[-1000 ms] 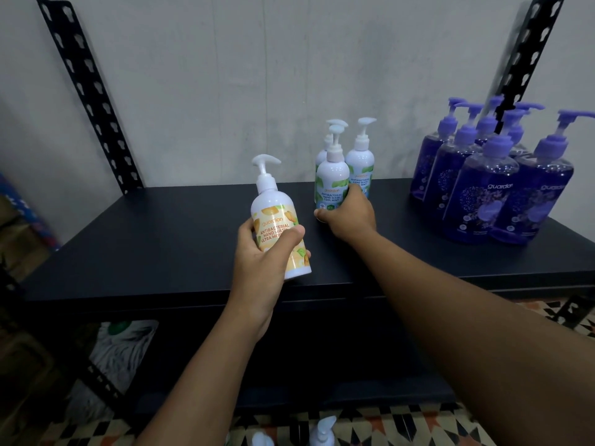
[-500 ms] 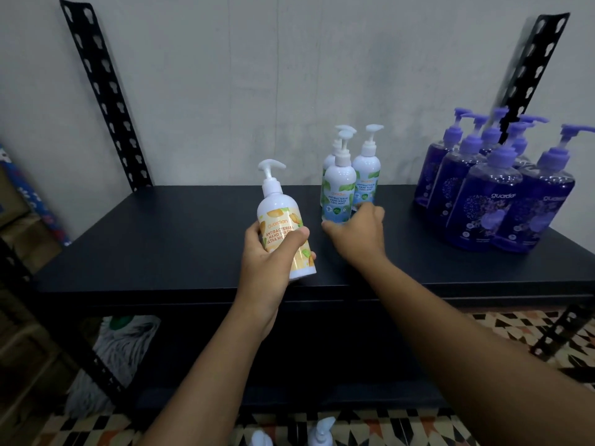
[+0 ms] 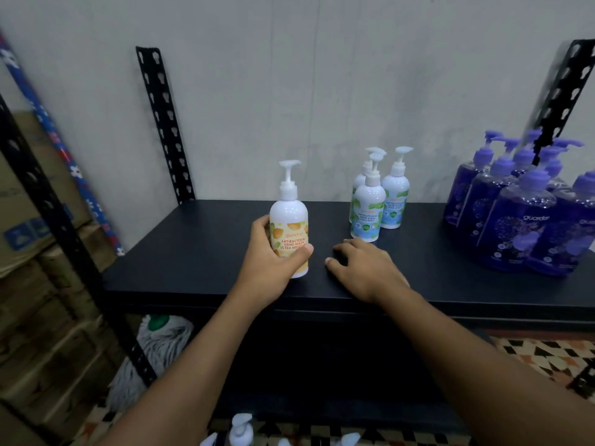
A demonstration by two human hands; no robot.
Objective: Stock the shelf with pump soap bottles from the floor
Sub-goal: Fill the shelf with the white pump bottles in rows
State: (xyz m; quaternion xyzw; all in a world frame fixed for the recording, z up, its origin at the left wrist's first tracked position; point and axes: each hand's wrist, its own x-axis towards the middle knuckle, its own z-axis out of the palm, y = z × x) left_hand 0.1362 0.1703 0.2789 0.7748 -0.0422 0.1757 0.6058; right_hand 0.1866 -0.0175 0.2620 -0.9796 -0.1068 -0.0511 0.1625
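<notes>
- We see our left grip (image 3: 269,267) wrapped round the orange-label pump bottle (image 3: 289,225), upright over the front half of the shelf (image 3: 193,252).
- Our right grip (image 3: 365,270) lies loose and empty on the shelf, just before 3 green-label bottles (image 3: 368,209).
- Purple bottles (image 3: 515,230) cluster at the far right, well apart.

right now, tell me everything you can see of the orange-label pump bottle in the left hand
The orange-label pump bottle is glossy white plastic with rounded shoulders, a white pump head on top, and an orange fruit-print label reading antibacterial hand wash. It stands upright near the front of the dark shelf, left of the green-label bottles. The left hand grips its lower half, thumb across the label. Whether its base touches the shelf is unclear.
</notes>
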